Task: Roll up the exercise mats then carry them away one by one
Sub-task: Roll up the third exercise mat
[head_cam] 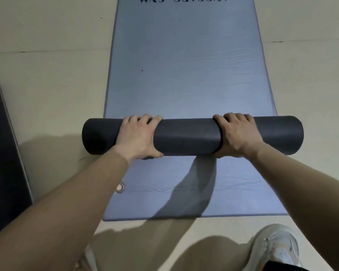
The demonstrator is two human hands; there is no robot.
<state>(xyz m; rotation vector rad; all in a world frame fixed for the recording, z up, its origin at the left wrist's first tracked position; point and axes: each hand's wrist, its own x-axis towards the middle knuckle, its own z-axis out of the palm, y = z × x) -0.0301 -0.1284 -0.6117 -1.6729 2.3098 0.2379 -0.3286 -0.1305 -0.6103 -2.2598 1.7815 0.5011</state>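
— Head view: why are both hands wrapping the roll?
— Left hand and right hand, fingers clamped over it, are probably stopping it unrolling; blue mat is lying beyond the fingers.

Bare floor open at 9 and 3 o'clock. Dark pad blocks far 8 o'clock edge. Flat blue mat runs clear toward 12. Shoe at 5.
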